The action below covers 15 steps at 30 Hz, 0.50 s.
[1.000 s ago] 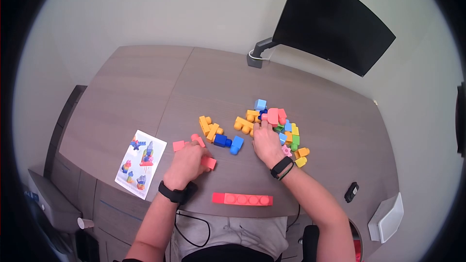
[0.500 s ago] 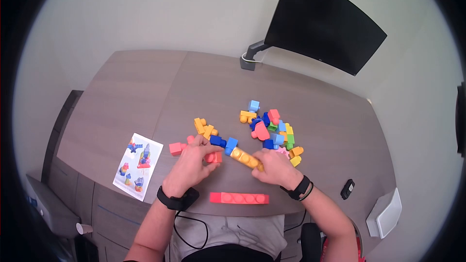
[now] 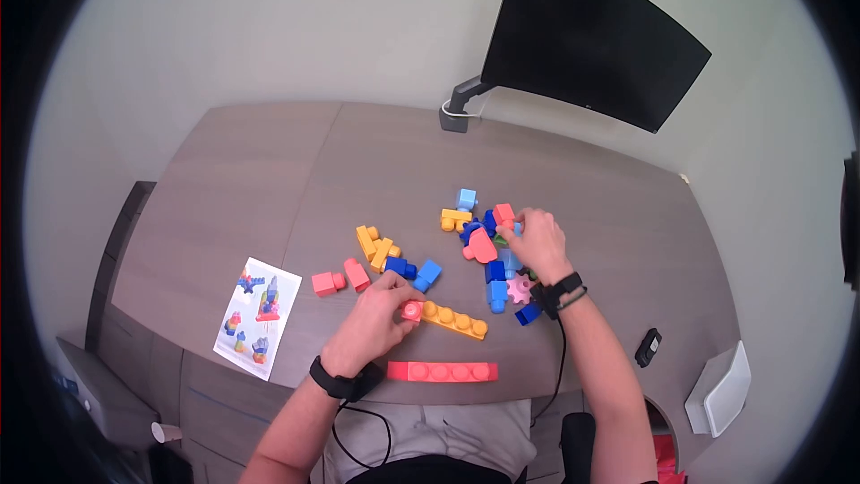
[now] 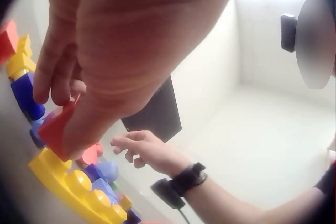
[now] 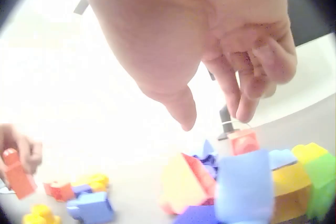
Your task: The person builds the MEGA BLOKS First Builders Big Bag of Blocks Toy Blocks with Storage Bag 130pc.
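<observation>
My left hand [image 3: 367, 327] pinches a small red block [image 3: 412, 310] between thumb and fingers, its single stud facing up in the head view. Right beside that block lies a long yellow block [image 3: 455, 320] with several round studs. Over the pile of loose blocks, my right hand [image 3: 540, 242] hovers with thumb and fingers apart and nothing between them. Below its fingertips in the right wrist view are a red block [image 5: 244, 142] and a light blue block [image 5: 245, 187]. A pink gear [image 3: 520, 289] lies near the right wrist.
A long red block row [image 3: 443, 372] lies by the table's front edge. Two red blocks [image 3: 329, 283], yellow blocks [image 3: 380, 253] and blue blocks [image 3: 428, 275] lie left of the pile. A picture sheet [image 3: 258, 318] is at the left, a black device [image 3: 648, 347] at the right.
My right hand brought the long yellow block from the pile to beside the left hand's red block, let go and returned over the pile. The left hand shifted slightly right with its block.
</observation>
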Each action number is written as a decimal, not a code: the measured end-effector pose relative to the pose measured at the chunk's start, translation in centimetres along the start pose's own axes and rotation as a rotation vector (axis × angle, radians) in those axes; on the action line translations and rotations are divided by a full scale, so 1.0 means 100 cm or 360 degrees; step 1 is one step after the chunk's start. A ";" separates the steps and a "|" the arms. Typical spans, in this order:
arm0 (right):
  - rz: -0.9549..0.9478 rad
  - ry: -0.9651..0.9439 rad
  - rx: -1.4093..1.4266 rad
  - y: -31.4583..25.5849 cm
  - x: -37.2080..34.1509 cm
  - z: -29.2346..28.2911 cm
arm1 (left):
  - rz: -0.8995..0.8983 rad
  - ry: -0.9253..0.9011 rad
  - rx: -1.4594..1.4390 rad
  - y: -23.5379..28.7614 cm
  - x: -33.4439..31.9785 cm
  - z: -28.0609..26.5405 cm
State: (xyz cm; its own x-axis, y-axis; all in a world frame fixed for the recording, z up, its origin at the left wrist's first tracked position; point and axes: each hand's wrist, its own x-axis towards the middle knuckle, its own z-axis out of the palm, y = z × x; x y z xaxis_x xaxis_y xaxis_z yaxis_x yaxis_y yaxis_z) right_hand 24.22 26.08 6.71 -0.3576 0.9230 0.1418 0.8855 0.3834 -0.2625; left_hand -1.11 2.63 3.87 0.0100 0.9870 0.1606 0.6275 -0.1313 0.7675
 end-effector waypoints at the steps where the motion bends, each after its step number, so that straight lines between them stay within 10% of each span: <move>1: 0.0155 0.0087 -0.0142 0.005 0.009 0.010 | 0.0069 0.0042 -0.0009 -0.002 0.001 0.002; 10: 0.0002 0.0346 -0.0129 -0.001 0.005 0.020 | 0.0070 0.0111 0.0025 -0.002 0.001 0.021; 15: -0.0187 -0.0022 0.0213 -0.041 -0.055 -0.034 | 0.0164 0.0105 0.0228 -0.011 0.006 0.031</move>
State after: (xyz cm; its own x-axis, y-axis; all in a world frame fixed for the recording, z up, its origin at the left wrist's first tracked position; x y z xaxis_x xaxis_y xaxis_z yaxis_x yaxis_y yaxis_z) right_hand 23.56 19.27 10.24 -0.4614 0.8715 0.1662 0.7901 0.4888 -0.3698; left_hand 0.66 3.65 1.17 0.0317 0.9601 0.2778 0.7302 -0.2120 0.6495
